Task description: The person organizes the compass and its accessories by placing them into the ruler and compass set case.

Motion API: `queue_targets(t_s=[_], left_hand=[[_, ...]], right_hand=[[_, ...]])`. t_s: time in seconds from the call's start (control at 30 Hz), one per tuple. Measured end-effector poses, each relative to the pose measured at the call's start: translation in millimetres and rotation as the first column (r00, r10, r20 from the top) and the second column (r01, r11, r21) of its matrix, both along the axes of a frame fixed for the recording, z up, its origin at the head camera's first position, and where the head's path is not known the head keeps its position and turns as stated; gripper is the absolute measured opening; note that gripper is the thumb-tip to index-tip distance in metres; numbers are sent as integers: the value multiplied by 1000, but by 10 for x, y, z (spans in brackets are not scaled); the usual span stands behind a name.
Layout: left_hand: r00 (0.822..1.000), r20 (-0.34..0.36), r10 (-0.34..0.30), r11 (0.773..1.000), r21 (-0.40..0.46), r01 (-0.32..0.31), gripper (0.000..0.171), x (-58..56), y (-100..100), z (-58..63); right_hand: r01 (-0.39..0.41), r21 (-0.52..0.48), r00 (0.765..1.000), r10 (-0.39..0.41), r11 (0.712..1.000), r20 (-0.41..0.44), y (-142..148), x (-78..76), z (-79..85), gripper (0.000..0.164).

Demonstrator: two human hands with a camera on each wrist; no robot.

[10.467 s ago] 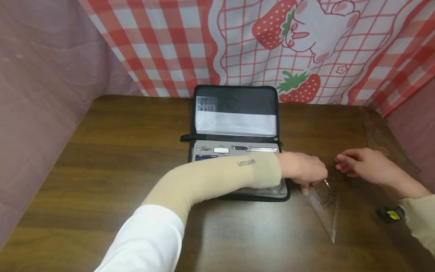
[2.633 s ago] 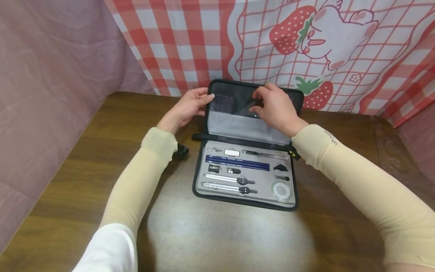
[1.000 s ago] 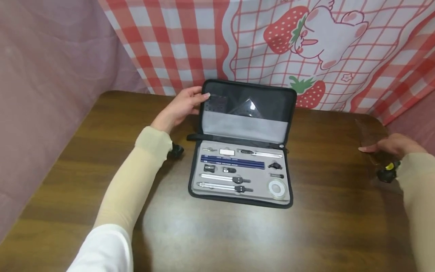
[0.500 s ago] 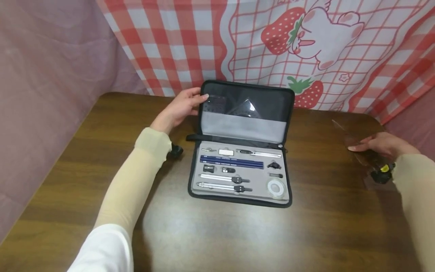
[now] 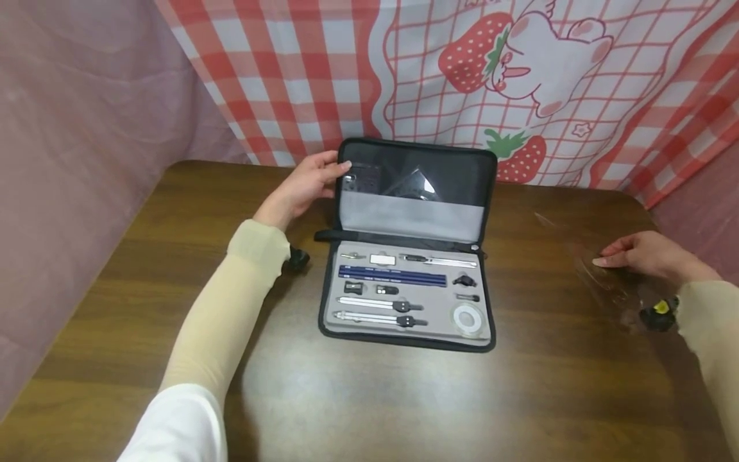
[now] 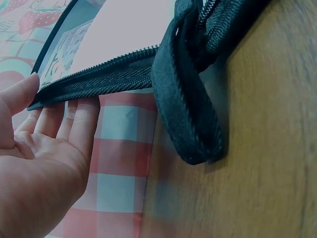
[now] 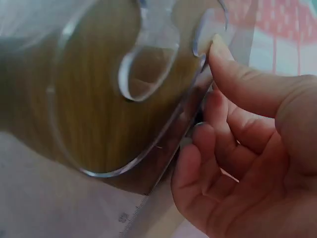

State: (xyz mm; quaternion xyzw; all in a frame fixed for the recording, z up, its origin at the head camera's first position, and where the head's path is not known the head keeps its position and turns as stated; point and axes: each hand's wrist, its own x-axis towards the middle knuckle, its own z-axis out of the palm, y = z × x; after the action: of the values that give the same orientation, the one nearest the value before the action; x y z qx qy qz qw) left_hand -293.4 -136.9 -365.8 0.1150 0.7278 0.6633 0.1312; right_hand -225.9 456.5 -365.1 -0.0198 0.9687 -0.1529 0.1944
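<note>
A black zip-up drawing-set case (image 5: 404, 343) lies open on the table, its lid (image 5: 441, 221) raised toward the back cloth. My left hand (image 5: 308, 183) grips the lid's upper left corner; in the left wrist view, the thumb is inside and the fingers are behind. A clear set square (image 5: 412, 186) and a dark template (image 5: 362, 178) sit in the lid pocket. At the right side, my right hand (image 5: 649, 256) pinches a clear plastic curve template (image 7: 161, 34) by its edge. It has curved cut-outs and ruler marks, and looks faint against the wood in the head view.
In the case's grey tray are blue pencils (image 5: 392, 276), a white eraser (image 5: 382, 259), a sharpener (image 5: 353, 288), two compasses (image 5: 369, 303) and a round tape-like ring (image 5: 467, 319). A wrist strap (image 6: 185, 99) hangs from the case. A red checked cloth (image 5: 288, 77) rises behind the table.
The set square, earlier under my left hand right of the case, is now in the lid pocket. My right hand left the pocket, reached far right, and brought the curve template leftward. Left hand keeps its grip.
</note>
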Motion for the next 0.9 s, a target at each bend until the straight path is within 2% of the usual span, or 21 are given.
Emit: queue_targets(t_s=[0.1,0.17,0.27,0.33,0.6,0.77,0.9], left_hand=[[1000,1,8,1000,0,-8,47,0,11,-8],[1000,2,15,1000,-4,-15,47,2,12,-9],[1000,4,14,1000,-2,-14,48,3,10,-8],[1000,4,12,1000,-3,-12,48,1,9,-8],[1000,18,23,1000,-14,-23,47,0,7,-15],[1000,17,6,1000,3,-6,48,-12,10,-21],[1000,12,5,1000,5,-5,48,-16,13,-18]], right_hand=[[-60,20,997,61,998,-47,-209,54,11,68],[-114,43,991,117,993,-71,-358,66,6,78],[-145,56,986,149,988,-77,-536,55,-14,94],[-157,67,984,162,985,-71,-596,36,-25,98],[-163,41,986,164,986,-14,-632,-21,-30,87],[-146,-1,989,146,989,17,-631,-7,-56,81],[-165,-13,985,165,986,42,-648,24,-39,79]])
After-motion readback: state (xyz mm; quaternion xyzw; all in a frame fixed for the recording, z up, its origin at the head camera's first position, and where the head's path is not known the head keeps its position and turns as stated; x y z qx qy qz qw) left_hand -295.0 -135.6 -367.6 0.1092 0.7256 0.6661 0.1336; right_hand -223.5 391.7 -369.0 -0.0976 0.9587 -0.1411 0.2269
